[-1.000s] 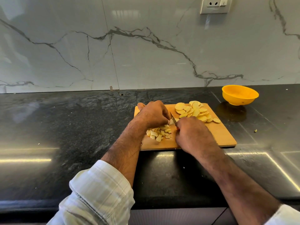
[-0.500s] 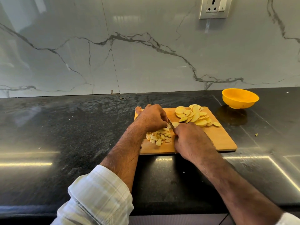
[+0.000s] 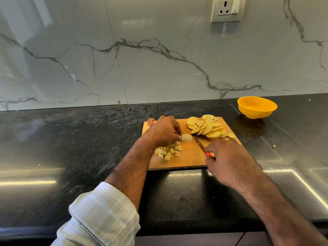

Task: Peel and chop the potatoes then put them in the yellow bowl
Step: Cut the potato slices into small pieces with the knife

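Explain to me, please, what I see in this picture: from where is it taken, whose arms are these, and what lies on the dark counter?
The picture comes from a wide-angle camera worn on a person's head, looking forward and down, so the arms are that person's own. There is no machine. On the black stone counter lies a rectangular wooden cutting board. On it are a heap of round pale potato slices and a pile of small potato cubes. The left hand pinches one potato slice. The right hand grips a small red-handled knife. An empty round yellow bowl stands beyond the board, to the right.
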